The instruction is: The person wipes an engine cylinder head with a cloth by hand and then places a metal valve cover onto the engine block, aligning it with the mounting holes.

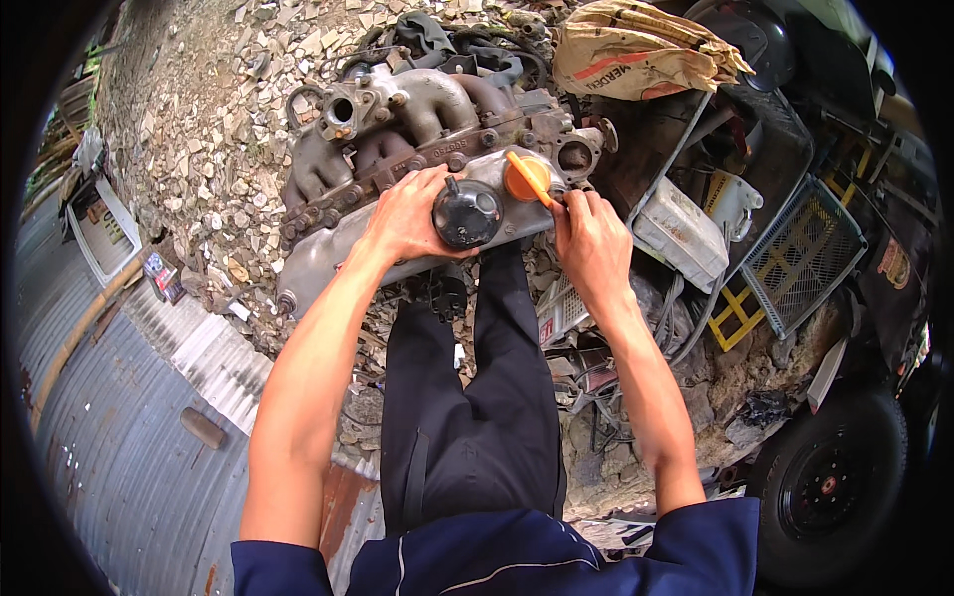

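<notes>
A long grey metal valve cover [326, 260] lies slantwise in front of me, along the near side of a rusty engine manifold [437, 104]. On the cover sit a black round dome-shaped cap [467, 213] and an orange filler cap [526, 180] with a raised bar handle. My left hand [409, 214] curls round the left side of the black cap, thumb along its lower edge. At the cover's right end, my right hand [593, 243] is closed with its fingertips on the edge, beside the orange handle's tip. The fingers' undersides are hidden.
Broken stone and tile pieces [219, 149] cover the ground. To the right lie a printed sack [646, 50], a dirty white container [682, 233], a grey plastic crate [805, 256] and a wheel [830, 487]. Corrugated metal sheets [149, 387] spread at left.
</notes>
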`<state>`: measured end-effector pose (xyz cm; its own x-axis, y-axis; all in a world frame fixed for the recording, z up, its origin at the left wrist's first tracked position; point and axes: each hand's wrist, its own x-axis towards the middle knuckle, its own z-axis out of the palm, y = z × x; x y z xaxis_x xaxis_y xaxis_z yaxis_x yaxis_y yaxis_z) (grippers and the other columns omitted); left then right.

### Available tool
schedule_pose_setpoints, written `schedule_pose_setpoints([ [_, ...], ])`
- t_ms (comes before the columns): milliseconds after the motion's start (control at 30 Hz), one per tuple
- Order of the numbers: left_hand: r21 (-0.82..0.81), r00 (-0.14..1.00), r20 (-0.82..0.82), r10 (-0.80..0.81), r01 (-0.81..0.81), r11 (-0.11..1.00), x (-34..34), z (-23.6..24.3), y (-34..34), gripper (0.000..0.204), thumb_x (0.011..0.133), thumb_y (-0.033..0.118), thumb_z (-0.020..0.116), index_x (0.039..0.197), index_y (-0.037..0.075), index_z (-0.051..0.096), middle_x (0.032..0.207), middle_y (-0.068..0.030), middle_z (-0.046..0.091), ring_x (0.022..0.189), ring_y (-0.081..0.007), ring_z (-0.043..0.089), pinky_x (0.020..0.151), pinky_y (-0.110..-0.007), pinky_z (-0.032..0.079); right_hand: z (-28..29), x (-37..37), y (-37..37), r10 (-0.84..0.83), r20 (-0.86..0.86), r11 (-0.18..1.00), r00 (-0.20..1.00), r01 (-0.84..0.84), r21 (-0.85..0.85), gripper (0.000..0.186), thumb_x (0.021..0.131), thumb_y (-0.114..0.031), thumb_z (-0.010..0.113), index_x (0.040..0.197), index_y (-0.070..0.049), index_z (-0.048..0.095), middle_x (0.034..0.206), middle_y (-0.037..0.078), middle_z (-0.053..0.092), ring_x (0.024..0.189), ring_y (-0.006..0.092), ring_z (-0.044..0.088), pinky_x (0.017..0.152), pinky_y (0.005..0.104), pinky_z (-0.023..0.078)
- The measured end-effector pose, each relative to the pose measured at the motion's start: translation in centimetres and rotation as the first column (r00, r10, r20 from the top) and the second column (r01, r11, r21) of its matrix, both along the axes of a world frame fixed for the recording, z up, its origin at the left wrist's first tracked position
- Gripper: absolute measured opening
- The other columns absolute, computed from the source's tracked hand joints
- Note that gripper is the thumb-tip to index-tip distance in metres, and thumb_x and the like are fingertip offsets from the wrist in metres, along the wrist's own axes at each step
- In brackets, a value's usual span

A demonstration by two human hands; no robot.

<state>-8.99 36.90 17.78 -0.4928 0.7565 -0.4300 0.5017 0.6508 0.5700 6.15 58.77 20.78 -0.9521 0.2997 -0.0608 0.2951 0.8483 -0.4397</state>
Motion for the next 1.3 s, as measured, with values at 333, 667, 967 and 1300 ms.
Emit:
schedule_pose_setpoints([
  [333, -0.023, 1.0, 0.023, 0.0, 0.001, 1.0, 0.0, -0.6, -0.4, 0.101, 0.049, 0.053, 0.091, 0.134, 0.011, 0.055, 0.142, -0.0149, 0.049, 0.131, -0.0329, 0.047, 0.111, -0.044, 0.04, -0.1, -0.1, 0.5, 0.064, 0.045, 0.998, 0.997, -0.065, 0.021, 0.019, 0.087, -0.021, 0.068, 0.094, -0.005, 0.062, 0.081, 0.011, 0.06, 0.072, 0.0275, 0.062, 0.064, 0.0395, 0.05],
  [667, -0.017, 0.997, 0.078, 0.024, -0.023, 1.0, -0.3, 0.2, -0.2, 0.1, 0.049, 0.051, 0.091, 0.134, 0.013, 0.054, 0.135, -0.0153, 0.05, 0.125, -0.0335, 0.049, 0.108, -0.045, 0.042, 1.0, 0.1, 0.5, 0.101, 0.017, 0.995, 0.995, -0.101, -0.015, 0.023, 0.088, -0.019, 0.067, 0.106, -0.005, 0.063, 0.085, 0.01, 0.062, 0.075, 0.0273, 0.063, 0.065, 0.0388, 0.05],
  [967, -0.01, 0.998, 0.066, 0.017, -0.017, 1.0, -0.5, 0.1, -0.3, 0.102, 0.046, 0.053, 0.092, 0.132, 0.012, 0.055, 0.132, -0.0169, 0.05, 0.123, -0.0351, 0.049, 0.106, -0.046, 0.041, 1.4, -0.6, 0.5, 0.072, 0.026, 0.996, 0.997, -0.071, -0.061, 0.012, 0.091, -0.013, 0.065, 0.089, -0.003, 0.058, 0.081, 0.013, 0.063, 0.074, 0.0328, 0.063, 0.062, 0.0424, 0.05],
  [1300, -0.004, 0.997, 0.069, 0.017, -0.016, 1.0, -0.5, 0.1, -0.4, 0.103, 0.045, 0.052, 0.092, 0.132, 0.012, 0.055, 0.133, -0.0175, 0.05, 0.123, -0.036, 0.048, 0.106, -0.046, 0.041, 1.6, -0.5, -0.4, 0.02, 0.052, 1.0, 0.998, -0.02, -0.01, 0.013, 0.089, -0.014, 0.066, 0.094, -0.004, 0.06, 0.081, 0.011, 0.063, 0.074, 0.0286, 0.063, 0.064, 0.0392, 0.051],
])
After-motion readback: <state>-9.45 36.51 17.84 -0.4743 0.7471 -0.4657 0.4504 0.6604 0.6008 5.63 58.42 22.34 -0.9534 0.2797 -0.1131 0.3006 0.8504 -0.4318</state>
